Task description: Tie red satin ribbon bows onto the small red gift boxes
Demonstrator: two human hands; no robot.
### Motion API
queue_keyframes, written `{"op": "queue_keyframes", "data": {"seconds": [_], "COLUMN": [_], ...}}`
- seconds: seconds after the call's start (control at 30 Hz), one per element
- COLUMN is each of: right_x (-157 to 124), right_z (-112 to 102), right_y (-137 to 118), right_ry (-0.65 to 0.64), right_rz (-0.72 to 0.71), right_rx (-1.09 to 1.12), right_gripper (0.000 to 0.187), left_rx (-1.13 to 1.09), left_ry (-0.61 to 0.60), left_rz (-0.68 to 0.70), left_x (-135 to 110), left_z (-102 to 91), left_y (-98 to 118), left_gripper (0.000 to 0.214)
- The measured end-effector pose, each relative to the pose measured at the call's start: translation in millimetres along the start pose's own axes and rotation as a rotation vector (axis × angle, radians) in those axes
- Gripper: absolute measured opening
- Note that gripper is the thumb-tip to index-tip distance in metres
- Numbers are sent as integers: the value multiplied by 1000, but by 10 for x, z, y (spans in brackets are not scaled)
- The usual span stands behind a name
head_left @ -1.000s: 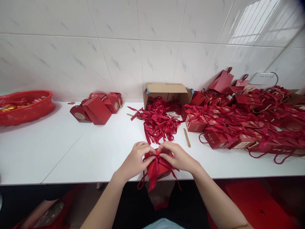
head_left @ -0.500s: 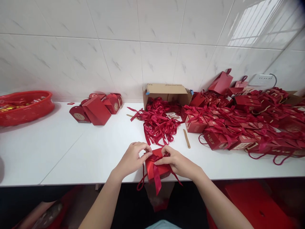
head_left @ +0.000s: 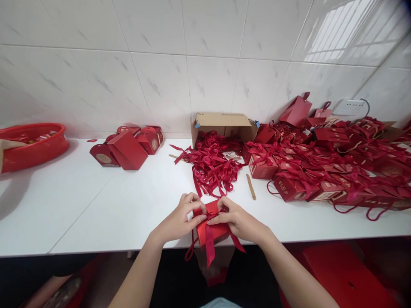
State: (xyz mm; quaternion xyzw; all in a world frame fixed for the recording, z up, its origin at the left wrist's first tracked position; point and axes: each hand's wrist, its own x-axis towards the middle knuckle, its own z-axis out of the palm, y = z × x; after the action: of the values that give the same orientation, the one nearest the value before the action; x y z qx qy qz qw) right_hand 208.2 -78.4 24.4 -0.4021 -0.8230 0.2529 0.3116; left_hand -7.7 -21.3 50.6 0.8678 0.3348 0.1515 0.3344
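A small red gift box (head_left: 218, 233) sits at the table's front edge, with a dark red ribbon (head_left: 209, 246) across its top. My left hand (head_left: 184, 217) pinches the ribbon near the middle of the box, thumb and finger close together. From the other side, my right hand (head_left: 236, 219) grips the ribbon with thumb and bent fingers. Two ribbon tails hang down over the front of the box. A red cord handle loops out at its left side. The ribbon's knot is partly hidden by my fingers.
Loose ribbons (head_left: 213, 169) spill from a cardboard box (head_left: 224, 119) by the wall. Many finished-looking red boxes (head_left: 295, 188) crowd the right. Several more boxes (head_left: 128, 149) stand left of centre. A red basin (head_left: 38, 156) is far left, with another person's arm (head_left: 14, 144) over it.
Both my hands keep their grip on the ribbon, with only small finger shifts. The other person's arm has come in over the red basin at the left.
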Motion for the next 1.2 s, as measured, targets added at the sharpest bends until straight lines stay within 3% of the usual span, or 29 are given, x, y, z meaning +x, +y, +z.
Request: {"op": "queue_keyframes", "data": {"seconds": [0.23, 0.37, 0.5, 0.63, 0.8, 0.93, 1.1, 1.2], "right_x": [12, 12, 0, -11, -5, 12, 17, 7], "right_z": [-34, -32, -9, 5, 3, 7, 52, 87], "right_y": [-5, -3, 7, 14, 12, -18, -25, 3], "right_ry": [-33, -8, 10, 20, 91, 205, 312, 358], "right_rz": [-18, -17, -11, -25, -65, -3, 138, 204], "right_rx": [-16, -29, -34, -37, 15, 91, 155, 247], "right_gripper": [49, 47, 42, 41, 38, 21, 2, 5], "left_rx": [3, 4, 57, 116, -71, -246, -381, -431], "left_ry": [-100, -38, -5, 144, 262, 342, 308, 293], "left_rz": [30, 47, 35, 69, 33, -33, -80, -103], "left_x": [14, 10, -8, -1, 42, 75, 82, 74], "left_z": [-24, -17, -36, -30, 134, 280, 342, 349], "left_y": [-6, -24, -33, 2, 79, 87, 74, 69], "left_gripper": [18, 13, 21, 23, 23, 26, 19, 20]}}
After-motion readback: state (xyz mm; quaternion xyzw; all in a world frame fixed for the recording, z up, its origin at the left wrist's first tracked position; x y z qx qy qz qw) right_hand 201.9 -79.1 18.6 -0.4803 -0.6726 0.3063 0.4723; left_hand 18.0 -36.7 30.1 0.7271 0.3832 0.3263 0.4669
